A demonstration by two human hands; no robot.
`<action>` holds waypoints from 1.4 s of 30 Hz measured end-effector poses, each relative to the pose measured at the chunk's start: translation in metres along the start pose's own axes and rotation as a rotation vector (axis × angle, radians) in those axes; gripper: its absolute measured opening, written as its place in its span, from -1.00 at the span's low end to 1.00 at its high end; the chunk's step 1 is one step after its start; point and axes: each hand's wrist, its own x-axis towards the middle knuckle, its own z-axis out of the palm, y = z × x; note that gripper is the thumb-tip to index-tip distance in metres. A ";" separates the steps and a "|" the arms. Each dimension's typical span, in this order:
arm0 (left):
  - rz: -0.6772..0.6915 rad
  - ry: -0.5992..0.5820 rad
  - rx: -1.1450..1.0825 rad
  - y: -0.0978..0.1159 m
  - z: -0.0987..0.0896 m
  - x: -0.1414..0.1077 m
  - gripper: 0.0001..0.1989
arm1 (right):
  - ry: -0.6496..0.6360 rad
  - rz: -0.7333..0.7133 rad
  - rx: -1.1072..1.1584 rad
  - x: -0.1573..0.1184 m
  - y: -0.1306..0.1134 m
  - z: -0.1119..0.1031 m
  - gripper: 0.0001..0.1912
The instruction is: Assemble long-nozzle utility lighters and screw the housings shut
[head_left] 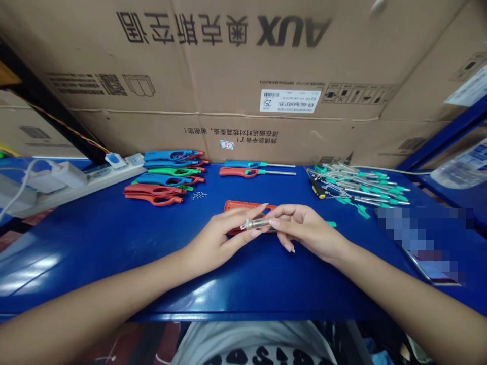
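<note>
Above the middle of the blue table, my left hand (218, 238) and my right hand (304, 228) meet at a small clear tube with a whitish end fitting (258, 223). My left thumb and fingers close around its left part. The right thumb and forefinger pinch its right end, with the other fingers curled below. Just behind the hands lies a red lighter casing (243, 204), partly hidden by them. A green tip (332, 224) sticks out beyond my right hand.
Coloured lighter casings (167, 175) are stacked at the left, beside small metal pieces (199, 195) and a power strip (106, 177). Two long-nosed lighters (258, 168) lie at the back. Metal rods with green parts (361, 185), a screwdriver (316, 187) and a phone (429, 276) are at the right.
</note>
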 end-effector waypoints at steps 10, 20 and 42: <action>-0.056 0.032 -0.047 0.003 -0.003 0.000 -0.71 | 0.122 -0.248 -0.558 -0.001 0.011 -0.003 -0.72; -0.180 0.057 0.163 0.000 -0.011 0.001 -0.69 | 0.037 -0.413 -1.248 -0.001 0.016 -0.006 -0.82; -0.346 -0.035 0.030 -0.010 -0.004 0.002 -0.58 | 0.070 -0.376 -1.035 0.002 0.010 -0.017 -0.83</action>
